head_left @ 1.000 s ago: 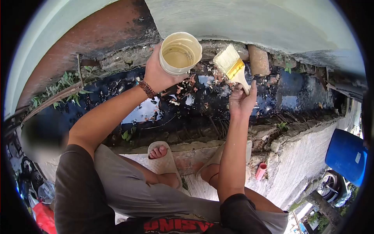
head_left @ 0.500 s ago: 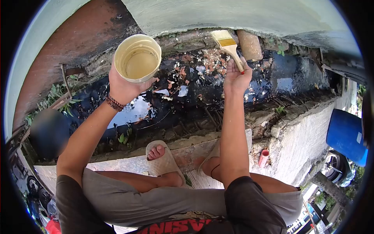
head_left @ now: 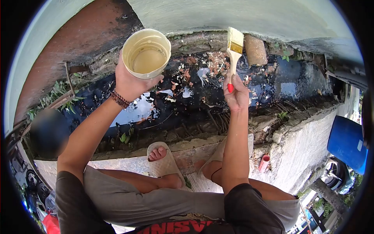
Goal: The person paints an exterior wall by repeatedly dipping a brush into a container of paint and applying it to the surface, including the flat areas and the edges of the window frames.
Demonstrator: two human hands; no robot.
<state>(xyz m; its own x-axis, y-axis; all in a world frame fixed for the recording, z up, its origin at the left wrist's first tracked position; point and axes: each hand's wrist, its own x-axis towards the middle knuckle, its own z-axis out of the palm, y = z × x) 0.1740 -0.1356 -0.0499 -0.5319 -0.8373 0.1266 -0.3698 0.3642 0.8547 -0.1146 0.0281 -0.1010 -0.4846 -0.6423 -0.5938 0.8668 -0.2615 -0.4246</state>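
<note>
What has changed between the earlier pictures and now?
The brush in the right hand turned from tilted to upright, bristles up at the wall. The cup in the left hand moved left, away from the brush. Both hands kept their grip; the feet stayed put.

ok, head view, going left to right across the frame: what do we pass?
weeds → cup held in the left hand → brush held in the right hand → brown block → blue barrel
</note>
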